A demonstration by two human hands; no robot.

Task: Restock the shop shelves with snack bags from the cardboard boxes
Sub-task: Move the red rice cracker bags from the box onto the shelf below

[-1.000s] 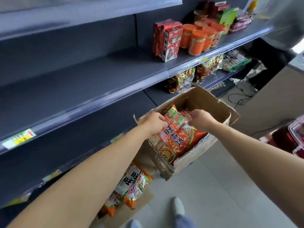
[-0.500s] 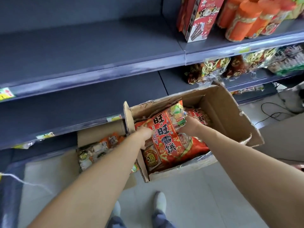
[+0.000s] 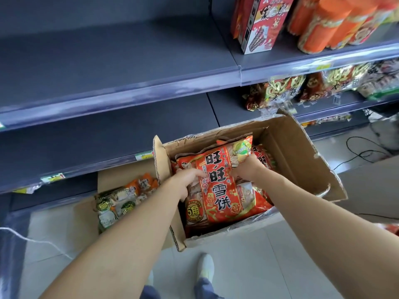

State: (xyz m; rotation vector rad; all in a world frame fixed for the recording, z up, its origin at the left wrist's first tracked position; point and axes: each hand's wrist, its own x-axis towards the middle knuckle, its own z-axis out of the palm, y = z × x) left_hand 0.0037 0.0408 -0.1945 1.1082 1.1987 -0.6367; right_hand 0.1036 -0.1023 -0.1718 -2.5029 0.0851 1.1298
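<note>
A red bag (image 3: 220, 190) is grasped at its left side by the left grip (image 3: 187, 181) and at its top right by the right grip (image 3: 246, 167), inside the box's (image 3: 302, 160) left half.

A tall red carton (image 3: 259, 22) is seen standing upright well above the right hand (image 3: 246, 167), and orange canisters (image 3: 330, 24) are ranged just beside it, farther to the right. A black cable (image 3: 364, 153) is looped on the pale tiled floor (image 3: 280, 266) to the right of that hand. A yellow-green price label (image 3: 143, 156) is fixed up and to the left of the left hand (image 3: 190, 180), and a second label (image 3: 53, 177) is found farther left. A thin white cord (image 3: 32, 240) is trailed across the floor, low and to the left of the left hand. Below both hands a pale shoe (image 3: 206, 266) is planted on the tiles, and a blue trouser leg (image 3: 205, 288) is seen beneath it.
</note>
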